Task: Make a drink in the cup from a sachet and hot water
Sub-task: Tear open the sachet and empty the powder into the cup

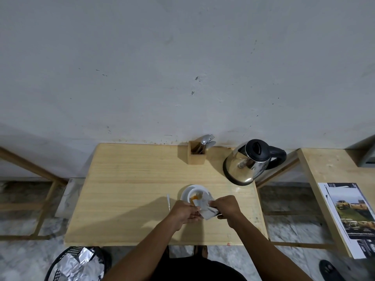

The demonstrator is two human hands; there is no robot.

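I hold a small white-and-silver foil sachet (pixel 205 207) between my left hand (pixel 185 212) and my right hand (pixel 225 206), tilted with its far end over the cup. Just beyond my fingers, the round white ceramic cup (pixel 195 196) stands upright on a white saucer (pixel 187 192), with orange powder (pixel 193 197) lying inside it. Well beyond my right hand, a shiny steel kettle with a black lid and handle (pixel 250 161) stands upright, lid closed.
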